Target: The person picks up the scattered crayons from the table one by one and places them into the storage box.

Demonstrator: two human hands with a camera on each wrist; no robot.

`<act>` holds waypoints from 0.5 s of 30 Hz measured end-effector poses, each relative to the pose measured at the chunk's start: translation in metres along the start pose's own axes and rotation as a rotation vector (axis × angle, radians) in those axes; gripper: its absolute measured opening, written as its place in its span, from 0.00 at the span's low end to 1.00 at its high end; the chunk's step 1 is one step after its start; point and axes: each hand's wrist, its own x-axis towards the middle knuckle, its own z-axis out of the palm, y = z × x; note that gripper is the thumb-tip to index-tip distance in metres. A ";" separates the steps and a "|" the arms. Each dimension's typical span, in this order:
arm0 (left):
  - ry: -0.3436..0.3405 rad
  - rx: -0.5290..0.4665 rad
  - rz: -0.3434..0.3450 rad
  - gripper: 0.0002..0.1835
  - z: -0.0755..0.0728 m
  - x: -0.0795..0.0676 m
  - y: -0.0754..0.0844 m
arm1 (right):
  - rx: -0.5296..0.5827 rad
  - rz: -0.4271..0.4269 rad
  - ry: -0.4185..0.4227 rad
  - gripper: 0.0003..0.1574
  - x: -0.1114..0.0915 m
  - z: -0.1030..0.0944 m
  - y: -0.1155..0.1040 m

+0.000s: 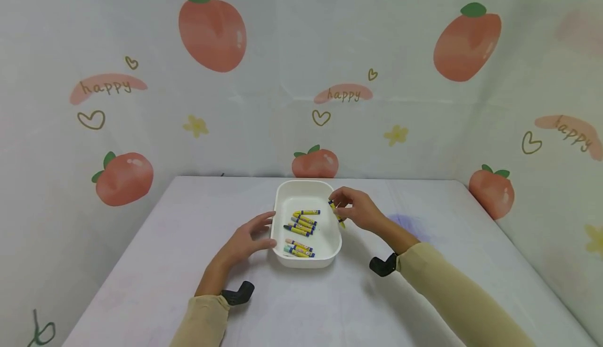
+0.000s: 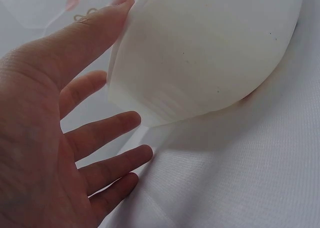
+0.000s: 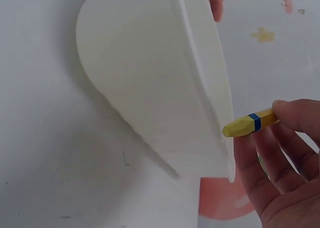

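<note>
A white rectangular tub (image 1: 308, 262) with rounded corners stands on the table, with several yellow-wrapped crayons (image 1: 301, 226) lying inside it. My right hand (image 1: 357, 208) pinches a yellow crayon (image 3: 252, 124) between thumb and fingers, at the tub's right rim. Its yellow tip and blue band show in the right wrist view. My left hand (image 1: 247, 238) is at the tub's left side, its fingers spread and fairly straight. In the left wrist view the thumb (image 2: 112, 12) lies against the rim, and the other fingertips are close to the tub's wall.
A white cloth (image 1: 155, 263) covers the table, with a bluish-purple smudge (image 1: 407, 226) right of the tub. Behind it hangs a white backdrop (image 1: 282, 64) printed with peaches, hearts and lettering. Black wrist straps (image 1: 383, 265) sit by both sleeves.
</note>
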 end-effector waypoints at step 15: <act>0.004 -0.002 0.000 0.38 0.001 0.004 -0.008 | 0.020 0.026 -0.003 0.16 0.014 0.013 -0.006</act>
